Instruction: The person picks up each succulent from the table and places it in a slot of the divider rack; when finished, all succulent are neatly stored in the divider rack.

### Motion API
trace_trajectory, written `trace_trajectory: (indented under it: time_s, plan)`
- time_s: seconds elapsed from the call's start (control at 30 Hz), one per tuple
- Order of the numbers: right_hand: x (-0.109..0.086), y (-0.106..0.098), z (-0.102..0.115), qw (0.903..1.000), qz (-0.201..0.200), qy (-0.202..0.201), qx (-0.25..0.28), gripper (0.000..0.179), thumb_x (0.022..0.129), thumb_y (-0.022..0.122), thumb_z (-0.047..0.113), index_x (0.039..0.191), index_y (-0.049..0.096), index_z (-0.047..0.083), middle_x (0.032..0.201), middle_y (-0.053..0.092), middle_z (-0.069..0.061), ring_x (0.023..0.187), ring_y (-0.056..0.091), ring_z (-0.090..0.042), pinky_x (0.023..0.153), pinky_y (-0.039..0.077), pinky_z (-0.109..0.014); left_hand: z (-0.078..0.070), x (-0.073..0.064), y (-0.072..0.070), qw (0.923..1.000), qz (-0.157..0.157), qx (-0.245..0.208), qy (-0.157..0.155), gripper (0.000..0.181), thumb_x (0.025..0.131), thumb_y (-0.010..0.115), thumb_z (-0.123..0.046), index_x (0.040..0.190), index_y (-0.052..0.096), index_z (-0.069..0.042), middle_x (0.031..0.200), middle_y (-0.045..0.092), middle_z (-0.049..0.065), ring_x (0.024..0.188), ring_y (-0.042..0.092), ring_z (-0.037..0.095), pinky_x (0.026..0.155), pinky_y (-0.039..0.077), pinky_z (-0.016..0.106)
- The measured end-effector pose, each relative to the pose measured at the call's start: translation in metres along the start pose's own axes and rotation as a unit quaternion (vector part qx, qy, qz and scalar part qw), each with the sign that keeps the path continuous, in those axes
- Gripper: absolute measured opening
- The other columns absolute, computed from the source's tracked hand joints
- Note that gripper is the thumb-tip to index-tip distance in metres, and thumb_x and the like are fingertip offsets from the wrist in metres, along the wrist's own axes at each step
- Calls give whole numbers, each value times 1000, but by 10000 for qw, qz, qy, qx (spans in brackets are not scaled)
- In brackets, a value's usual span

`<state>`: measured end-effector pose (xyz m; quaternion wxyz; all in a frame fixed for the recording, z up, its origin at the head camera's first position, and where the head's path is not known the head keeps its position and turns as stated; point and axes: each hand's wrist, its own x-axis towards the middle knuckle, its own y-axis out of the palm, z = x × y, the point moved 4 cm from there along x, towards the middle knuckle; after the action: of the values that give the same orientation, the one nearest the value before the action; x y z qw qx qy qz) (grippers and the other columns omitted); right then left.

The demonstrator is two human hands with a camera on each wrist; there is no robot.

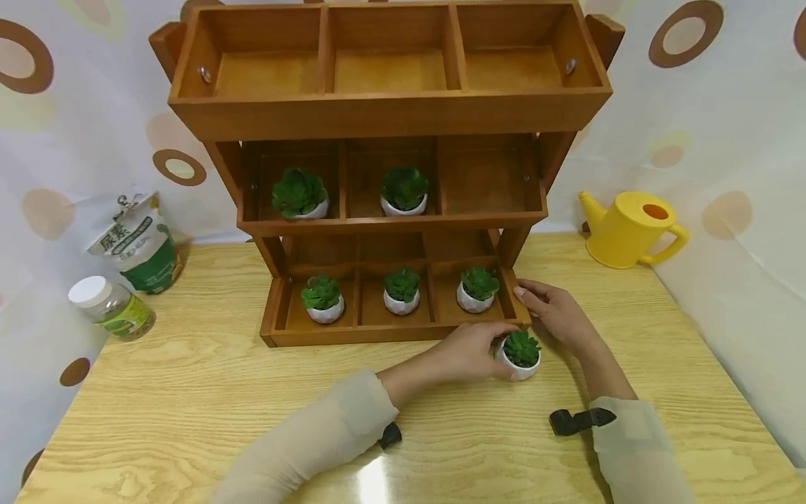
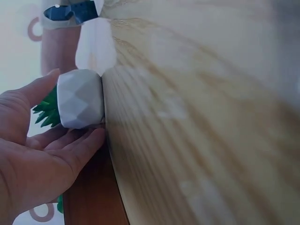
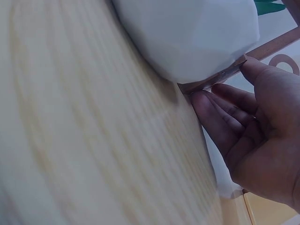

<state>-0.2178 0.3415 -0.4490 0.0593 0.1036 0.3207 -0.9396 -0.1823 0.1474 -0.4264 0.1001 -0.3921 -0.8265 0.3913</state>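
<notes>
My left hand point(image 1: 469, 353) holds a small potted succulent point(image 1: 521, 355) at the front right corner of the wooden plant stand. Its faceted white pot point(image 2: 80, 99) sits against the tabletop, thumb on one side and fingers on the other. At the right end of the stand's bottom tier point(image 1: 403, 334), my right hand point(image 1: 557, 315) grips the end board between thumb and fingertips. Close by in the right wrist view, the white pot point(image 3: 187, 37) partly hides that corner. Three potted succulents stand in the bottom tier: left point(image 1: 324, 301), middle point(image 1: 401, 290) and right point(image 1: 476, 289).
The middle tier bears two more succulents, left point(image 1: 299, 192) and centre point(image 1: 405, 190). Above it is the top tier point(image 1: 390, 115) with three compartments. A yellow watering can point(image 1: 630, 227) stands at right; a pouch point(image 1: 141, 248) and a white-capped jar point(image 1: 113, 308) stand at left.
</notes>
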Motion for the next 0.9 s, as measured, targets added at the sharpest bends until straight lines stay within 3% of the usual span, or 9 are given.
trace_trajectory:
  time_s: [0.5, 0.9]
  plan:
    - [0, 1, 1, 10000, 4, 28, 57, 80, 101, 44, 64, 157, 39, 7, 158, 41, -22, 144, 43, -42, 113, 41, -58, 2, 1, 2, 9995, -206, -54, -218, 66, 85, 82, -41, 144, 56, -29, 138, 63, -12, 127, 58, 6, 103, 47, 23]
    - [0, 0, 1, 10000, 11, 34, -41, 81, 100, 43, 66, 157, 39, 8, 158, 42, -23, 145, 41, -42, 114, 39, -59, 2, -14, -14, 9993, -310, -157, -122, 64, 84, 83, -41, 142, 59, -28, 131, 66, -11, 120, 61, 6, 98, 50, 22]
